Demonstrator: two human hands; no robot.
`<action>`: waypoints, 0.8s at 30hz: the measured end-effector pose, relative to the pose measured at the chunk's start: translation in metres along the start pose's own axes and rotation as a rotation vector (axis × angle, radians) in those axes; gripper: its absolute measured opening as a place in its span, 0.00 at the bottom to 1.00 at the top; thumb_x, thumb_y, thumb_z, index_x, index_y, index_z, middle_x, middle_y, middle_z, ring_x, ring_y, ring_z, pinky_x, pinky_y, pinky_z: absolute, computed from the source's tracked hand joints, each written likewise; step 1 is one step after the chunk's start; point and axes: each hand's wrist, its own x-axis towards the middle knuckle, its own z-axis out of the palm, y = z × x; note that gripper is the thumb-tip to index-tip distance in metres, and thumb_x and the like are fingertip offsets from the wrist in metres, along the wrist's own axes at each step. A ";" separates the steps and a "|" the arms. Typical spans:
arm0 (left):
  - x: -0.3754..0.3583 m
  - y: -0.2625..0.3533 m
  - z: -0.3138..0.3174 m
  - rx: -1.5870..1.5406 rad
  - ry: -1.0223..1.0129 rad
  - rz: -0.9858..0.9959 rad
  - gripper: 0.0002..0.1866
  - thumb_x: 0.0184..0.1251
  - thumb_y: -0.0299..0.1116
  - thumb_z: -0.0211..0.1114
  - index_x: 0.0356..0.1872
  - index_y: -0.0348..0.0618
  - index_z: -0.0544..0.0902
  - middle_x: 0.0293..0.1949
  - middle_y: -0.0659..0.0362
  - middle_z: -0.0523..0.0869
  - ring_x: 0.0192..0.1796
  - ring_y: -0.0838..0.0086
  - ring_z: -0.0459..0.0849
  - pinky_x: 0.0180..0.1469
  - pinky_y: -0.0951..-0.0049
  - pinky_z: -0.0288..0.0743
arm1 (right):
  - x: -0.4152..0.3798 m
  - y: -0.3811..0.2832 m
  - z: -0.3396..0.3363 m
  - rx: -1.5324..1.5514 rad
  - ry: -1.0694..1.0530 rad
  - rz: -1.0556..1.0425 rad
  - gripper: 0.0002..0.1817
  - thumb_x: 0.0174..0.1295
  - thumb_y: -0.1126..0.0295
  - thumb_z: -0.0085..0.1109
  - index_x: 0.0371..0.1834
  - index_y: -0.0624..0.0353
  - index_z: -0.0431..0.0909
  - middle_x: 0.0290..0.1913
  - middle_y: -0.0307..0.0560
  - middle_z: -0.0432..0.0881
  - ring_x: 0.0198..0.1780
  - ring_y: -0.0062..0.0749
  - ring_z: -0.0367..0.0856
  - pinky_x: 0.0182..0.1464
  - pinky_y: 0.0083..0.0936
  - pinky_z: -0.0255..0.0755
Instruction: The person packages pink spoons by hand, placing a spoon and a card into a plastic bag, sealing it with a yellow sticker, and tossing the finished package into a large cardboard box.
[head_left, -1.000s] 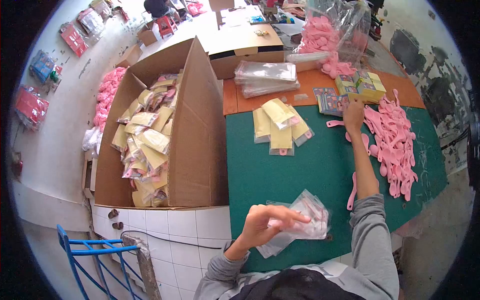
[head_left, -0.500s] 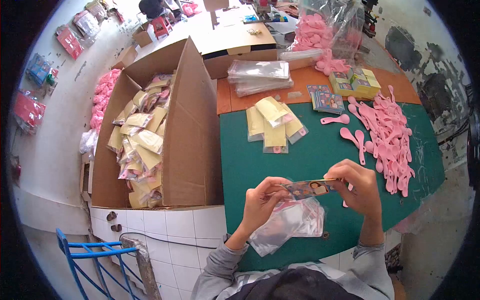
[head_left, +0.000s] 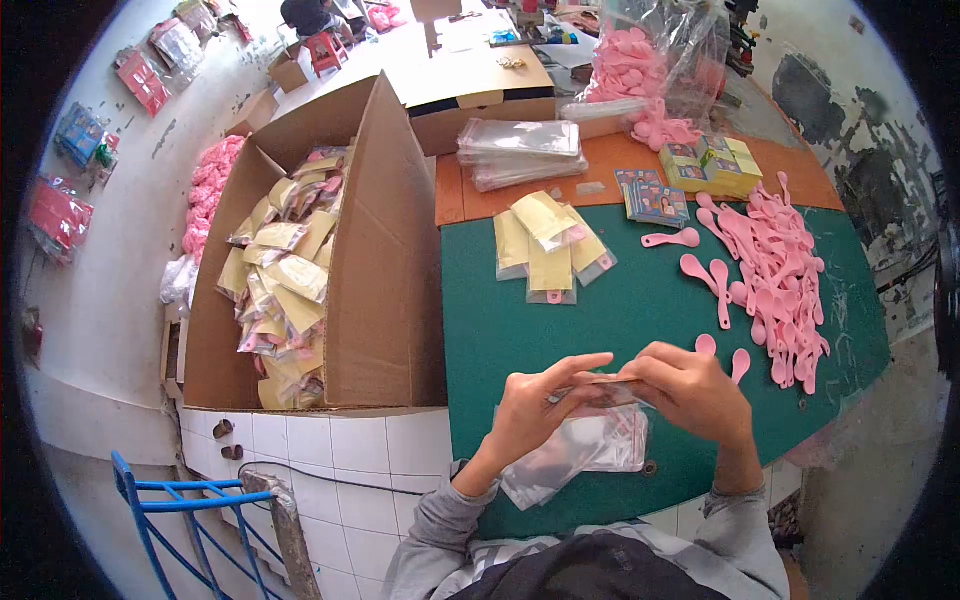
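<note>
Both my hands are raised over a loose pile of clear plastic bags (head_left: 575,455) near the front of the green table. Between them is a printed card (head_left: 604,379), now seen almost edge-on and mostly covered by fingers. My left hand (head_left: 540,408) pinches its left end, the index finger stretched along it. My right hand (head_left: 695,392) grips the other end with bent fingers. Pink spoons (head_left: 775,290) lie heaped to the right, a few of them loose beside my right hand. Beyond my hands are several filled packets with yellow backing (head_left: 550,240).
On the left stands a tall open carton (head_left: 385,300) holding many filled packets. Stacked clear bags (head_left: 520,150), printed cards (head_left: 652,200) and yellow card bundles (head_left: 710,168) lie at the back. A blue metal frame (head_left: 195,495) stands at lower left. A person sits far off.
The card has dropped slightly and turned from showing its printed face to nearly edge-on. My hands have come closer together, uncovering pink spoons beside my right hand.
</note>
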 end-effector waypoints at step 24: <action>-0.027 -0.035 -0.031 -0.286 0.050 -0.388 0.36 0.55 0.20 0.66 0.65 0.42 0.59 0.36 0.56 0.83 0.42 0.79 0.81 0.44 0.79 0.77 | -0.006 0.040 0.042 0.980 0.021 0.532 0.08 0.50 0.75 0.65 0.23 0.62 0.73 0.22 0.32 0.73 0.27 0.13 0.68 0.30 0.15 0.65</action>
